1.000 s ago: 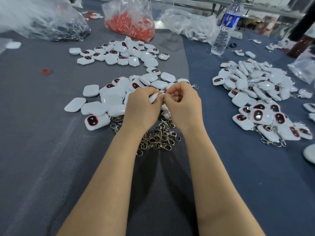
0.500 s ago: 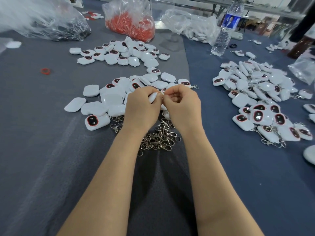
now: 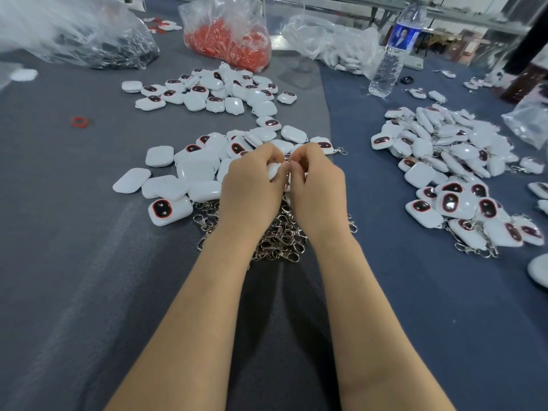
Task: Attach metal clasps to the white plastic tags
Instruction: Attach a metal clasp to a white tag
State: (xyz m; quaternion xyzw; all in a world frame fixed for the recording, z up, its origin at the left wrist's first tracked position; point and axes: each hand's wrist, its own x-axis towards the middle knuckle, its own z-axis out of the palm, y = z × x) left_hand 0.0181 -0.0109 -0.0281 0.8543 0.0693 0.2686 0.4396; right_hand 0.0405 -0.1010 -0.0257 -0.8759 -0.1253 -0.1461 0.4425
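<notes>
The left hand point(image 3: 252, 188) has its fingers curled round a white tag point(image 3: 272, 171), held above the grey cloth point(image 3: 74, 277) at the middle of the table. The right hand point(image 3: 318, 188) meets it fingertip to fingertip and pinches a metal clasp point(image 3: 287, 167) against the tag's edge; only a sliver of the clasp shows between the fingers. Beneath both wrists lies a heap of loose clasps point(image 3: 278, 241), touching one another in a tangle. Just beyond and to the left spreads a scatter of bare tags point(image 3: 189, 173), some face down, one showing a dark red-rimmed window. To the right, well apart on the blue cloth point(image 3: 415, 292), lies a pile of tags with clasps already on them point(image 3: 450, 179). Farther back sits another group of tags point(image 3: 213, 93), with a small red ring point(image 3: 79, 121) off to its left. At the far edge stand a bag of red pieces point(image 3: 228, 40), a bag of dark parts point(image 3: 89, 40), a clear bag of white parts point(image 3: 341, 48) and an upright water bottle point(image 3: 391, 54)
</notes>
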